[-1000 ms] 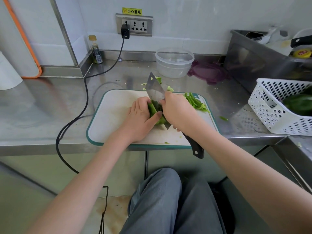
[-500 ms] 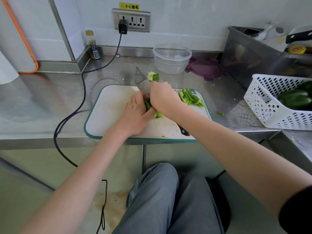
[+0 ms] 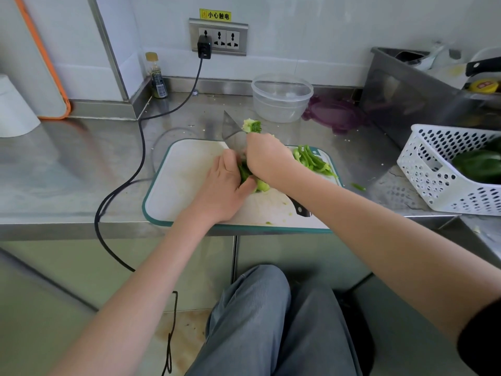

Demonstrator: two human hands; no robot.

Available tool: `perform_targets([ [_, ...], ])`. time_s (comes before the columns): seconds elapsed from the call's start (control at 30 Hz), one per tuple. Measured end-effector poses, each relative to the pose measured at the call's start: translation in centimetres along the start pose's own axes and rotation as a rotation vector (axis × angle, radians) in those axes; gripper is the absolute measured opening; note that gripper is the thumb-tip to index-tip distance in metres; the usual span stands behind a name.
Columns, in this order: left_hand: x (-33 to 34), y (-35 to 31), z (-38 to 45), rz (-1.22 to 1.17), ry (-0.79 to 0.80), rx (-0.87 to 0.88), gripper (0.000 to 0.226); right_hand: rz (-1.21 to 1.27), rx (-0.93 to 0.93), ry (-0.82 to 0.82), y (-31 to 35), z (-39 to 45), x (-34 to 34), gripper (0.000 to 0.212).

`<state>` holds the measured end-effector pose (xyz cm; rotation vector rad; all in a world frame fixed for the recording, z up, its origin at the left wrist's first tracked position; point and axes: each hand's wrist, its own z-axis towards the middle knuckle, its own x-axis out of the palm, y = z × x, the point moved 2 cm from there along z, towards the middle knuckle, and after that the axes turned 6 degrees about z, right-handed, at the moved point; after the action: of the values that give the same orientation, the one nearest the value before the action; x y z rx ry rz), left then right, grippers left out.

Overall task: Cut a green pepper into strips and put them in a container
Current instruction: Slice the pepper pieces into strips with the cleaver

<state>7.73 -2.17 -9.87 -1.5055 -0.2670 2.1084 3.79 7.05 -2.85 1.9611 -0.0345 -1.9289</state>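
Note:
A piece of green pepper (image 3: 260,185) lies on the white, teal-edged cutting board (image 3: 187,180). My left hand (image 3: 226,185) holds it down, fingers over it and thumb along its near side. My right hand (image 3: 267,158) grips a knife; its blade (image 3: 231,130) points away past the pepper and its dark handle (image 3: 301,210) shows under my forearm. A pile of cut pepper strips (image 3: 311,160) lies on the board's far right. The clear round container (image 3: 282,97) stands beyond the board with nothing in it.
A pepper core (image 3: 252,125) lies on the steel counter behind the board. A purple lid (image 3: 334,114) sits right of the container. A white basket (image 3: 444,172) with whole peppers stands at right. A black cable (image 3: 141,147) runs left of the board, and a small bottle (image 3: 156,77) stands by the wall.
My right hand has pushed the knife forward and to the left across the pepper, so less of the handle shows. My left hand has stayed on the pepper.

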Motion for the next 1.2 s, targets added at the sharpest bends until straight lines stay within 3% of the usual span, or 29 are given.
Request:
perform_targets([
  [0.13,0.0,0.2,0.2,0.035,-0.044,-0.055,0.049,-0.008,-0.11,0.001,-2.1,-1.2,-0.3,0.02],
  [0.33,0.0,-0.4,0.0,0.111,-0.04,0.061,0.065,-0.078,-0.059,-0.061,0.1,-0.5,0.3,0.026],
  [0.57,-0.3,0.3,0.1,0.066,-0.059,-0.107,0.034,-0.053,-0.039,0.0,-2.2,0.2,0.4,0.021],
  [0.7,-0.5,-0.3,0.0,0.066,-0.013,0.006,0.052,-0.094,-0.035,0.013,-1.7,0.3,0.8,0.021],
  [0.87,-0.9,-0.4,-0.2,-0.027,-0.09,-0.038,0.019,-0.053,-0.02,0.0,-0.3,0.1,0.2,0.026],
  [1.0,-1.5,0.3,0.1,-0.096,-0.15,-0.113,0.018,-0.176,-0.058,-0.026,-1.2,-1.1,0.7,0.025],
  [1.1,-1.2,0.0,0.1,-0.03,-0.084,-0.017,0.026,-0.079,-0.011,-0.019,-1.4,-0.6,0.4,0.023],
  [1.2,-1.2,-0.1,0.0,-0.058,-0.067,-0.043,0.035,0.062,0.037,0.032,-2.0,0.4,0.0,0.023],
])
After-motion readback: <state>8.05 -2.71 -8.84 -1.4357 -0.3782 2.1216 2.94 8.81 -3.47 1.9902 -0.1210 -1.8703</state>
